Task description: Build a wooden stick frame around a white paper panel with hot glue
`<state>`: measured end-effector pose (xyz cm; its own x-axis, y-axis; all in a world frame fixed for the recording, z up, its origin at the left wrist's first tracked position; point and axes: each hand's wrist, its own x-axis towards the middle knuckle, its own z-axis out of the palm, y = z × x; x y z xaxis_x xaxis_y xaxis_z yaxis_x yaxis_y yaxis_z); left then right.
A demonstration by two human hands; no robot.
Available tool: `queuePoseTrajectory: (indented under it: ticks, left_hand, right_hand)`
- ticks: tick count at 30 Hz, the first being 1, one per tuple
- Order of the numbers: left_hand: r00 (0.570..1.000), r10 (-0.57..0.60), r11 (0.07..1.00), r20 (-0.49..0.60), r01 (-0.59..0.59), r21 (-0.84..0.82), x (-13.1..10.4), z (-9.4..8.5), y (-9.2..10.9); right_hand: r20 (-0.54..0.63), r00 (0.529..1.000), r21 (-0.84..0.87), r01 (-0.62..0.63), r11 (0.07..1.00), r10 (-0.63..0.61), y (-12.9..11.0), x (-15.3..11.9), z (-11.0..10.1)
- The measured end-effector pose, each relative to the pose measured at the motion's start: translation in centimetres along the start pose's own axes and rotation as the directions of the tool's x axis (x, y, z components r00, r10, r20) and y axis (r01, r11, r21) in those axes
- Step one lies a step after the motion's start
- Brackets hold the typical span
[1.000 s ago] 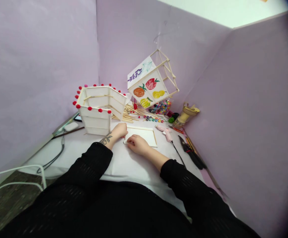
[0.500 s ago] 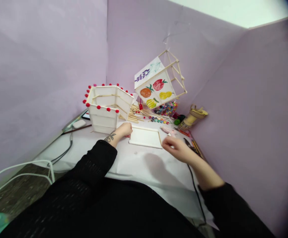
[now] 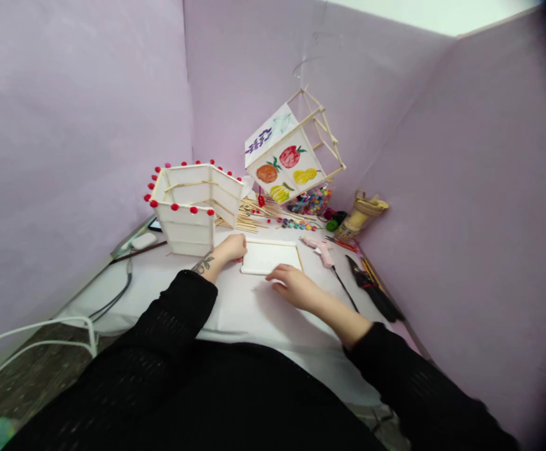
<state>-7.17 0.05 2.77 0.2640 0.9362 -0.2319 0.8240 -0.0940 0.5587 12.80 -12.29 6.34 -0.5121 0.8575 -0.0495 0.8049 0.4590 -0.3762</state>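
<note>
A flat rectangular stick frame (image 3: pixel 273 243) with a white panel lies on the white-covered table. At its left edge my left hand (image 3: pixel 233 248) is closed, the fingers curled and partly hidden, gripping that side. My right hand (image 3: pixel 294 287) hovers over the front right corner with its fingers stretched out and apart, holding nothing. Behind my left hand stands a white paper-sided stick lantern (image 3: pixel 189 230) with red pompoms along its rim. To the right of the panel rests a pink glue gun (image 3: pixel 324 253).
A tilted stick lantern with painted fruit (image 3: pixel 286 164) hangs at the back. Below it are loose wooden sticks (image 3: pixel 247 219) and a bag of coloured pompoms (image 3: pixel 317 199). Black-handled pruning shears (image 3: pixel 371 287) lie at right, near a woven holder (image 3: pixel 361 216). Purple walls enclose the table.
My right hand has moved left from beside the frame's right edge to over its front right corner, and its fingers have opened. My left hand stays at the left edge.
</note>
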Motion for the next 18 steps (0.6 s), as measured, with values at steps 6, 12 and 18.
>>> queuePoseTrajectory:
  ticks: [6,12,18]
  left_hand:
    - [0.999,-0.017,1.000,0.031,0.017,0.012,0.2,0.0,-0.2]
    - [1.000,0.003,0.999,0.023,-0.005,0.053,0.6,0.0,-0.4]
    - [1.000,-0.008,0.999,0.023,0.007,0.045,0.8,0.2,-0.4]
  right_hand:
    - [-0.086,0.996,-0.200,-0.036,0.979,0.019,-1.7,6.5,4.9]
    - [-0.082,0.992,-0.156,-0.106,0.982,0.094,-1.8,7.9,5.7]
    - [-0.121,0.986,-0.191,-0.137,0.972,0.115,-2.4,8.5,6.5]
